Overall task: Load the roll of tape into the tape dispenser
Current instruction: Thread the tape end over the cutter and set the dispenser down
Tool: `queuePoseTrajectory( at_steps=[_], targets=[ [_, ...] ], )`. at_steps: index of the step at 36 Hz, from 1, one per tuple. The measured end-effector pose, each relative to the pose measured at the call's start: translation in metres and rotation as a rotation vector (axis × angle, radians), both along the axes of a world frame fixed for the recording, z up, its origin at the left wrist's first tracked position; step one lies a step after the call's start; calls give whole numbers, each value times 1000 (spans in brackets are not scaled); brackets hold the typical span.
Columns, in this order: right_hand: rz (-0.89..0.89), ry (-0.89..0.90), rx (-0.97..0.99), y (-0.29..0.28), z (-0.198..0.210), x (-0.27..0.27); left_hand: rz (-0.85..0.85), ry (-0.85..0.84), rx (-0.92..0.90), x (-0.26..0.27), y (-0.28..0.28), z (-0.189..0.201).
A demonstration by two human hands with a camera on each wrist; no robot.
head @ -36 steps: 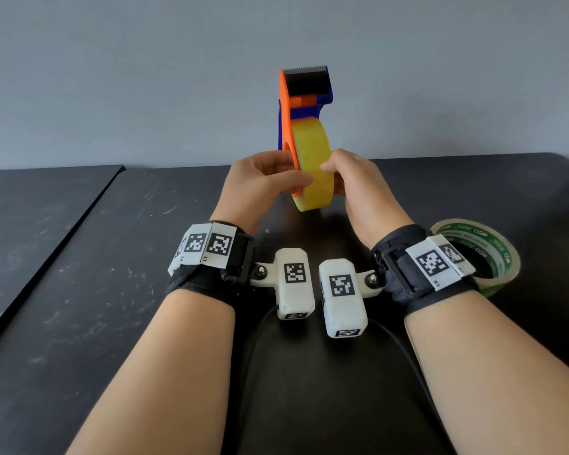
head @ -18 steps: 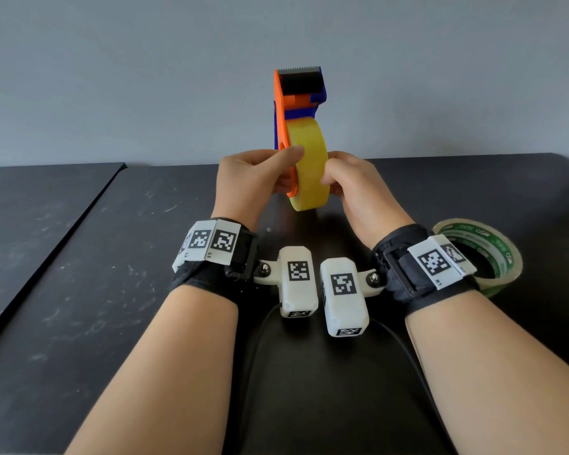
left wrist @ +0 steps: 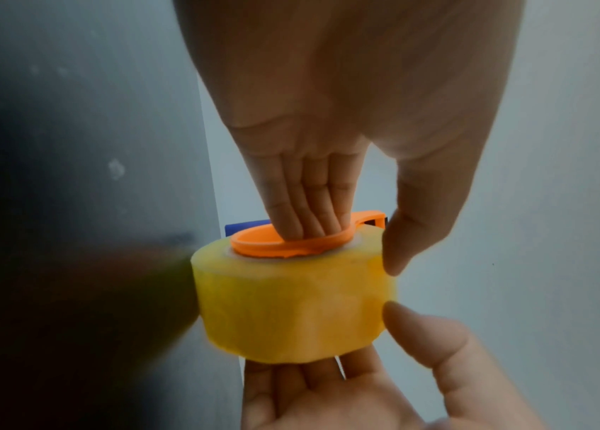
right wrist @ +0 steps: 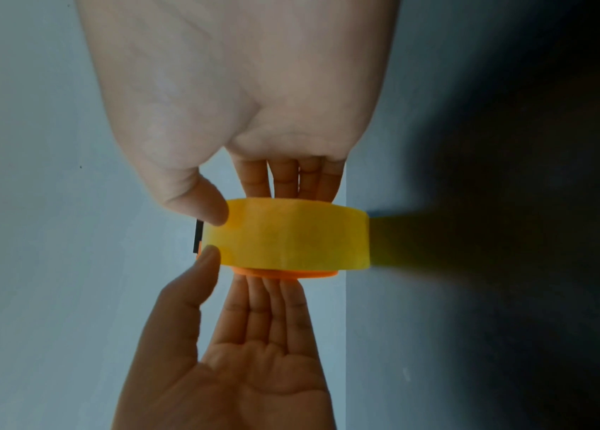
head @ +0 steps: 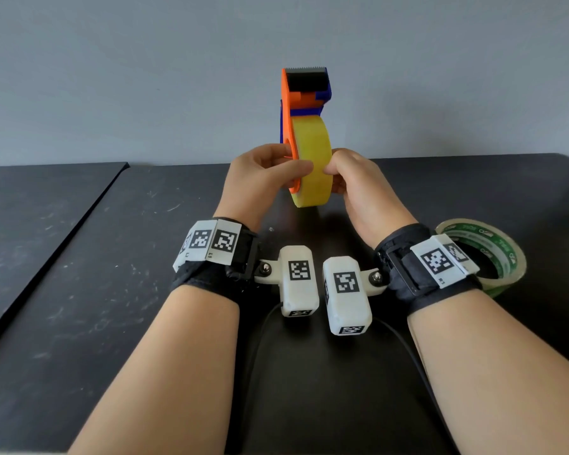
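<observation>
The orange and blue tape dispenser [head: 304, 93] stands upright over the black table [head: 112, 290], its serrated blade on top. The yellow roll of tape [head: 312, 159] sits on the dispenser's orange hub [left wrist: 283, 247]. My left hand [head: 293, 164] presses its fingers against the orange side and lays its thumb on the roll's rim. My right hand [head: 339, 172] holds the roll [right wrist: 291, 235] from the other side, fingers behind it and thumb on the rim. The roll's lower edge is at the tabletop, which reflects it.
A second roll of tape [head: 483, 254] with green print lies flat on the table just right of my right wrist. A seam between two black tabletops [head: 63, 241] runs diagonally at the left. A grey wall [head: 145, 77] stands behind the table.
The dispenser leaned slightly left half a second ago and now stands back near its earlier spot. My left thumb has shifted along the roll's rim. Both hands kept hold throughout.
</observation>
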State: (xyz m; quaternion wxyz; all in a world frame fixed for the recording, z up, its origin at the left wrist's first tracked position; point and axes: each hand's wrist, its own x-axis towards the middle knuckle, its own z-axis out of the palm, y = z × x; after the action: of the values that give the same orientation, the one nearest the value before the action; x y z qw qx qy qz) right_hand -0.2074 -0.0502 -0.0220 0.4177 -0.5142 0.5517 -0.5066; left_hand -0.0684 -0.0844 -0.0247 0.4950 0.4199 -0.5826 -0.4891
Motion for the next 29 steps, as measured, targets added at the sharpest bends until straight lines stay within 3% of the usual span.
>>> queuePoseTrajectory(
  at_steps=[16,29],
  targets=[
    [54,7,-61,0,-5,1,121,83,-10,0,-3,-2],
    [3,-12,-88,-4,-7,-2,-37,24,-9,-1,-1,0]
  ],
)
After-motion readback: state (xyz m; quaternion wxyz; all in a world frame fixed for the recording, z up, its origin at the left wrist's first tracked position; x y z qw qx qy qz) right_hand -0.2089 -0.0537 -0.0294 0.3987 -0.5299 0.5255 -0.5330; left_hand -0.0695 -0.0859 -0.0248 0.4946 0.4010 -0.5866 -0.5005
